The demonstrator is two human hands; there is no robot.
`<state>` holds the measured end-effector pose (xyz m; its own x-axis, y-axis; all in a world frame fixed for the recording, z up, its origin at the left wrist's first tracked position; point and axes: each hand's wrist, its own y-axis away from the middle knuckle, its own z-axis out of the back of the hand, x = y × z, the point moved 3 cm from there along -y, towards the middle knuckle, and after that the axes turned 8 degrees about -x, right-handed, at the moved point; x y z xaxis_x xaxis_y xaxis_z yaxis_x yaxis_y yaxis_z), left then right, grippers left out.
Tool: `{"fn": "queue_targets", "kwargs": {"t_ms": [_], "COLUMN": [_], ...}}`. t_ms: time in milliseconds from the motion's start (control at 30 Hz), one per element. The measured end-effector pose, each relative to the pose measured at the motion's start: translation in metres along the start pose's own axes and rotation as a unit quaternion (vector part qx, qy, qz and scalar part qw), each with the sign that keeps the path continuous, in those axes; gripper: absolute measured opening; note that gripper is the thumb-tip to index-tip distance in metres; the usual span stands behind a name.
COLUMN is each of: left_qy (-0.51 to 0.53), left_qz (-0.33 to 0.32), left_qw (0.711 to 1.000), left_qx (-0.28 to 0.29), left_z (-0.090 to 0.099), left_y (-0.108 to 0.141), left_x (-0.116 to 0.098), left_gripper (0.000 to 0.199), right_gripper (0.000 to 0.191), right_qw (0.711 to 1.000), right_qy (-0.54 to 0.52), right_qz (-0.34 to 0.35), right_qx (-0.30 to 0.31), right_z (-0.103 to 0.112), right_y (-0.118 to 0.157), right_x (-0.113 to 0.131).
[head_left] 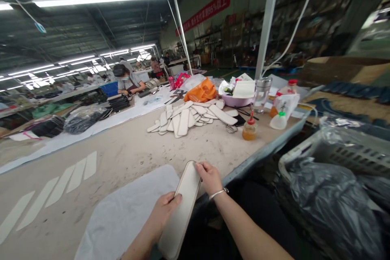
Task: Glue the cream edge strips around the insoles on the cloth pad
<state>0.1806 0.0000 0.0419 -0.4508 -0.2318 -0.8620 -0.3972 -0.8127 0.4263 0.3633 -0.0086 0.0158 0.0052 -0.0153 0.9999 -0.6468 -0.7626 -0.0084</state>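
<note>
A long, flat off-white strap-shaped piece (184,207) with rounded corners and a darker edge is held tilted over the near table edge. My left hand (166,209) grips its left side, thumb on top. Near the upper right corner, my right hand (210,176) pinches it between thumb and fingers; a bracelet circles that wrist. Under the left forearm lies a pale sheet (131,207). Farther back is a heap of similar off-white pieces (183,120). On the left side of the table, several pale strips (56,193) lie in a row.
At right stand a glue bottle (249,130) with a red top, a green-capped white bottle (278,120) and a clear tumbler (262,93). Behind are a purple basin (237,100) and an orange bag (201,90). A grey plastic crate (350,150) flanks the table. Another person (129,79) works farther back.
</note>
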Motion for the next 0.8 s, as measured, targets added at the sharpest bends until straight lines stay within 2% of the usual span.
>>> {"fn": "queue_targets", "kwargs": {"t_ms": [133,300,400,500,633,700,800], "left_qy": [0.036,0.118,0.168,0.190,0.195,0.187,0.128], "left_qz": [-0.003,0.052,0.073,0.074,0.057,0.045,0.030], "left_qw": [0.999,0.984,0.971,0.968,0.972,0.971,0.965], "left_qx": [0.013,0.123,0.153,0.144,0.117,0.145,0.229], "left_z": [-0.004,-0.011,-0.014,-0.017,-0.019,-0.017,-0.006], "left_y": [0.018,0.034,0.040,0.044,0.047,0.044,0.036], "left_x": [0.006,0.038,0.051,0.052,0.047,0.046,0.045], "left_gripper": [0.044,0.049,0.049,0.051,0.063,0.069,0.070], "right_gripper": [0.037,0.038,0.038,0.037,0.043,0.045,0.043], "right_qw": [0.999,0.997,0.996,0.996,0.995,0.990,0.978], "right_qy": [0.033,0.061,0.074,0.081,0.094,0.134,0.185], "right_qz": [-0.004,-0.003,0.002,0.002,0.010,0.038,0.097], "right_qx": [-0.025,-0.049,-0.051,-0.042,-0.018,-0.008,0.008], "right_z": [0.010,0.020,0.020,0.019,0.019,0.019,0.019], "right_y": [-0.007,-0.013,-0.013,-0.013,-0.013,-0.011,-0.008], "right_x": [-0.003,-0.008,-0.008,-0.007,-0.005,-0.003,0.001]}}
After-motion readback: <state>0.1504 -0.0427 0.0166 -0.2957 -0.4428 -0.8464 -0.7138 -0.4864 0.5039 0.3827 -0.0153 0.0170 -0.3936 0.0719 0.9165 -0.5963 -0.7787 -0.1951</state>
